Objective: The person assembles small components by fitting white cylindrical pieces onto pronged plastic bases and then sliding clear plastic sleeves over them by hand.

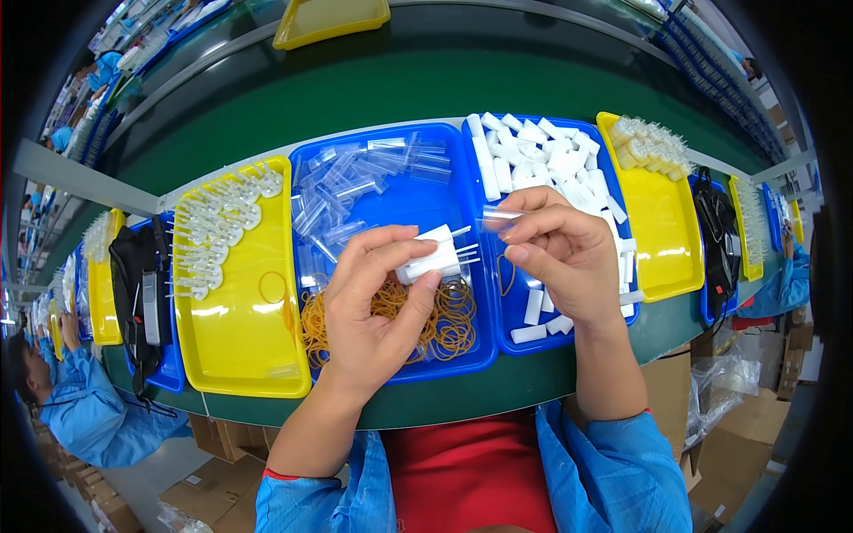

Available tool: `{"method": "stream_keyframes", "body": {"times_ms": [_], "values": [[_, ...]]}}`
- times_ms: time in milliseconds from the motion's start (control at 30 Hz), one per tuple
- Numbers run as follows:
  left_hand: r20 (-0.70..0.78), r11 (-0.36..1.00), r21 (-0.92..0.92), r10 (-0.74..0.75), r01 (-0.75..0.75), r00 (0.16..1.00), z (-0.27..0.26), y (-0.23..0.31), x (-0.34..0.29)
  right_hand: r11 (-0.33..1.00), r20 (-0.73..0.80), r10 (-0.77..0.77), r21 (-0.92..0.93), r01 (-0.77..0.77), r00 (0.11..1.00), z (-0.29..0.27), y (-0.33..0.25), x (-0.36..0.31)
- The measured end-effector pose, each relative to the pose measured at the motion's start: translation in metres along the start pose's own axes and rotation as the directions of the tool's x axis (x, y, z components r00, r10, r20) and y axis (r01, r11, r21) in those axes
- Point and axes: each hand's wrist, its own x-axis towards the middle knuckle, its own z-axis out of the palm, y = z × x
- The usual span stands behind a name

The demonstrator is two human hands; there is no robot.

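Note:
My left hand (373, 306) pinches a white block (433, 256) between thumb and fingers, with several thin pale rods sticking out of its right side. To the right, my right hand (569, 253) grips a short clear plastic tube (499, 214) at the fingertips, apart from the block. Beneath both hands stands a blue tray (425, 200), holding loose clear plastic sleeves (351, 182) and a heap of tan rubber bands (453, 324). One more rubber band (506, 277) shows below my right fingers; whether they touch it I cannot tell.
A second blue tray (558, 342) holds white blocks (533, 147). At left, a yellow tray (235, 342) carries clear round pieces with thin stems (218, 222); another yellow tray (662, 231) stands at right with similar clustered pieces (649, 147). Black straps (711, 231) lie beyond. A co-worker (89, 400) sits left.

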Motion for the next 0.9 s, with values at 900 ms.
{"method": "stream_keyframes", "body": {"times_ms": [900], "values": [[-0.006,1.000,0.018,0.011,-0.011,1.000,-0.001,0.001,0.000,0.988,-0.086,0.022,-0.149,-0.035,0.996,0.003,-0.001,-0.001]]}}
